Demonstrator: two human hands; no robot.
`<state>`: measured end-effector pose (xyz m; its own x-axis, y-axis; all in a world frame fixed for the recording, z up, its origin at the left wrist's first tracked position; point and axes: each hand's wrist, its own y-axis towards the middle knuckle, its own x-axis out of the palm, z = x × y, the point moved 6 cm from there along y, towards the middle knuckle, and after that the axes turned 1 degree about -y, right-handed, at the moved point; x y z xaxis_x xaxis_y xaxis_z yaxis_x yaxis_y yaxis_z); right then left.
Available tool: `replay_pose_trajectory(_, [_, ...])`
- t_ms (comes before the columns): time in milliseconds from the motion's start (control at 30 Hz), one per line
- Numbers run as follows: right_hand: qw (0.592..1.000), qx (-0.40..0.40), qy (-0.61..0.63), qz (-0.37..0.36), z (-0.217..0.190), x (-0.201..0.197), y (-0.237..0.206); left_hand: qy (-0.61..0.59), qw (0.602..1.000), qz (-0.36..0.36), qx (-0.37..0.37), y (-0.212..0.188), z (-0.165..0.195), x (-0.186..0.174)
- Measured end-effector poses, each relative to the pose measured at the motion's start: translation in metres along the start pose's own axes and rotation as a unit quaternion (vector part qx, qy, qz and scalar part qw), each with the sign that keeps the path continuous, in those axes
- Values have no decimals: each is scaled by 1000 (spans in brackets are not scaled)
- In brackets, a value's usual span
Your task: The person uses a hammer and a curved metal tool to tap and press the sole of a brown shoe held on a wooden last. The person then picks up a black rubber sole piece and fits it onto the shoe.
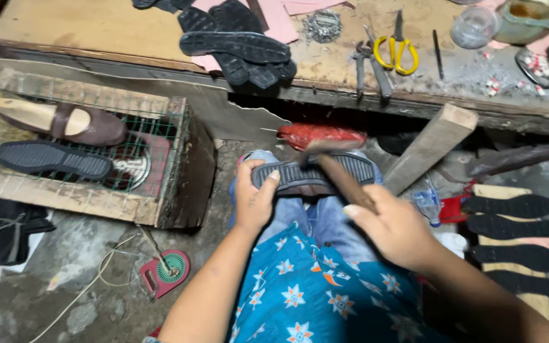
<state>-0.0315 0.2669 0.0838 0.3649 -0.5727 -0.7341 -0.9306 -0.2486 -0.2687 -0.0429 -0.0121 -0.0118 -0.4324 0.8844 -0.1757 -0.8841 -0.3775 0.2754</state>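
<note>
Left hand (253, 200): fingers wrapped around the shoe (312, 174) on the lap.
Right hand (396, 230): clenched on hammer (341, 174) handle.
Shoe: likely light, its ridged sole rubbery; best gripped at sides.

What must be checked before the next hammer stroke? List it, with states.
1. Left hand grips the heel end of the sole: ok.
2. Left thumb lies on the sole's tread, in the striking area: not ok.
3. Right hand closed around the hammer handle: ok.
4. Sole rests on the knees in jeans: ok.
5. Hammer head position: blurred, cannot tell.
6. Sole fully seated on the shoe beneath: cannot tell.
</note>
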Motion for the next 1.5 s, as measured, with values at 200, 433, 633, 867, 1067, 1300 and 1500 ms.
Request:
replay_pose_trajectory(200, [990,-73,119,6,7,2,-9,-17,999,-18,-30,-5,-4,-1])
replay_pose_trajectory(433, [989,42,-129,-53,58,52,16,151,967,-173,115,21,59,-5])
replay_pose_trajectory(633, [994,46,85,-59,9,13,3,429,835,-332,85,39,87,38])
replay_pose_trajectory(867, [917,-275,273,95,-8,0,-26,409,848,-318,114,36,83,39])
replay_pose_trajectory(1067, [996,-85,-23,29,-15,-2,-8,383,866,-281,157,32,90,34])
replay_pose_trajectory(1300, [936,-227,215,160,3,-3,-18,392,857,-301,142,27,72,33])
replay_pose_trajectory(1500, [999,14,-43,-29,60,39,21,529,776,-301,167,31,73,60])
